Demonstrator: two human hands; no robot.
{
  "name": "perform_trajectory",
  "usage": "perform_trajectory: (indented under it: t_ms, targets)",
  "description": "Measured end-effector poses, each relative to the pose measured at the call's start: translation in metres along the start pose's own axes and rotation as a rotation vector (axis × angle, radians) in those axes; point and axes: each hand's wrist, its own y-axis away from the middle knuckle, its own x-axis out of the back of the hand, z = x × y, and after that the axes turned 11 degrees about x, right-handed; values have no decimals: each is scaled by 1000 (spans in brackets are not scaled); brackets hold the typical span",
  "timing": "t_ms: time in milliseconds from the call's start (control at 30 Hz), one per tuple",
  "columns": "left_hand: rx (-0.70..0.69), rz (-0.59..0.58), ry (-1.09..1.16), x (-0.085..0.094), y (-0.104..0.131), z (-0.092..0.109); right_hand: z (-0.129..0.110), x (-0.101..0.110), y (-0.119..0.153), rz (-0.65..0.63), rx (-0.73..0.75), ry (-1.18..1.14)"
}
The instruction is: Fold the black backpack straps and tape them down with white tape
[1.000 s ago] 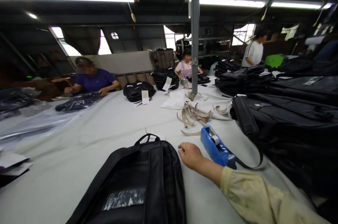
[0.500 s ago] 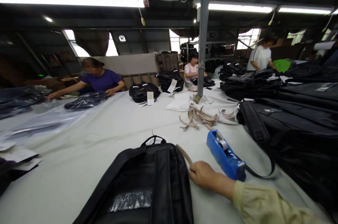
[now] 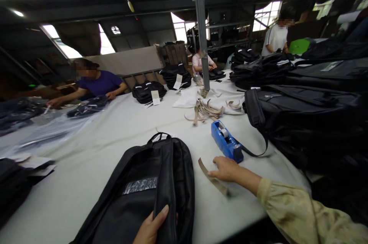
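A black backpack (image 3: 130, 213) lies on the white-covered table, its top loop pointing away from me and a clear plastic patch on its front. My left hand (image 3: 151, 228) is closed around the backpack's shoulder strap (image 3: 166, 182), thumb on top and the other fingers mostly hidden beneath it. To the right of the bag is a curved beige strip (image 3: 211, 179), its lower end blurred. My right hand (image 3: 227, 169) has its fingers apart, with the fingertips at the strip's edge. Just beyond that hand stands a blue tape dispenser (image 3: 225, 142).
More beige strips (image 3: 205, 110) lie in a heap farther back. Black bags (image 3: 301, 121) are piled along the right, one strap trailing onto the table. A metal post (image 3: 201, 29) rises at the far edge. Across the table, a person in purple (image 3: 99, 83) handles plastic-wrapped bags.
My right hand has let go of the beige strip and opened. My left hand has come into view, holding the backpack's strap. The view has tilted down and shifted right.
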Motion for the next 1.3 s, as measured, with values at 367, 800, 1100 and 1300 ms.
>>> perform_trajectory:
  t_ms: [367, 800, 1100, 1300]
  targets:
    - [19, 12, 71, -8, 12, 8, -8, -37, 5, 66, 98, -178]
    - [181, -38, 105, -5, 33, 33, -105, 30, 18, -288, 309, -127]
    - [-5, -68, -125, 0, 32, 40, -136, 1, -18, -332, 267, -480]
    - [-23, -100, -116, -2, 29, 27, -117, -33, -33, -327, 355, -750]
